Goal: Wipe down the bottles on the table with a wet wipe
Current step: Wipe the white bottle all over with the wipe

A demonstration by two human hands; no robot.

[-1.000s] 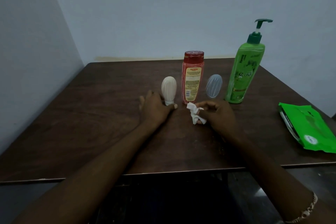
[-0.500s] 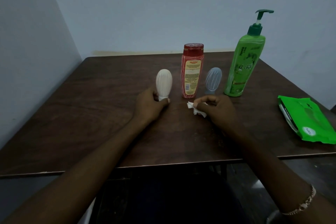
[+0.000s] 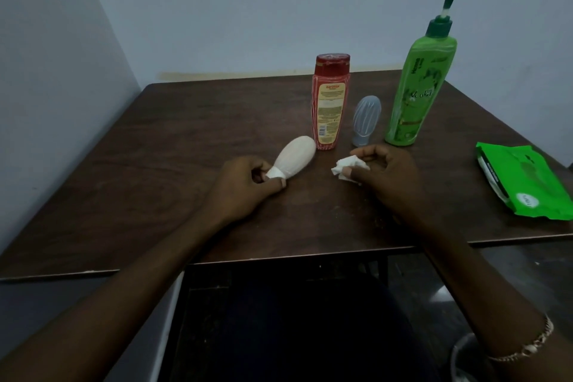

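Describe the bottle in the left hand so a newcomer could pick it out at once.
On the dark brown table, a row of bottles stands mid-table: red bottle, small bluish bottle, tall green pump bottle. Just left of the red one, the left hand grips a small cream bulb-shaped bottle by its white neck. It alone is tilted over, not upright.

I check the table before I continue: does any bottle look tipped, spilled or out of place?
Only the cream bottle is off upright: it leans toward the red bottle, because the left hand grips its cap end. The right hand holds a crumpled wipe. Nothing looks spilled.
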